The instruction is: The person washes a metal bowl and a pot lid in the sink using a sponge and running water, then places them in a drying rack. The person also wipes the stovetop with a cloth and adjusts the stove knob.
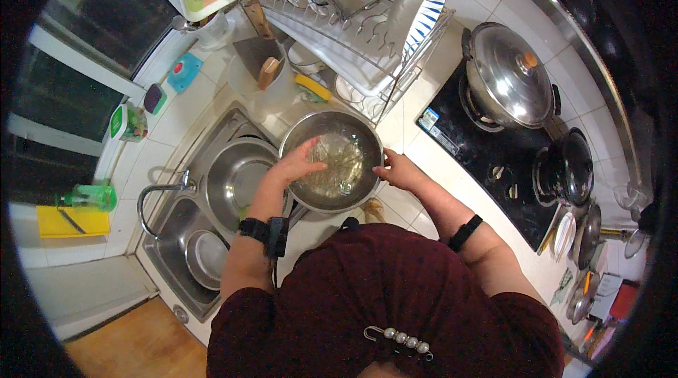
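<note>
Between my two hands is a steel bowl (pixel 347 200) with clear liquid and something pale and translucent in it; what that is I cannot tell. My left hand (pixel 302 162) reaches over the bowl's left rim, its thumb and fingers inside, spread apart. At the right rim, my right hand (pixel 396 168) grips the edge between thumb and fingers. To the left, a larger steel basin (pixel 217 182) sits over one part of the sink, and a smaller steel bowl (pixel 206 259) lies in the other part, near the curved faucet (pixel 151 187).
Behind the bowl stand a wire dish rack (pixel 371 55) and a container with a cleaver (pixel 259 55). A black cooktop (pixel 466 150) on the right carries a lidded steel wok (pixel 508 76) and a dark pot (pixel 574 166). A green bottle (pixel 95 198) is at far left.
</note>
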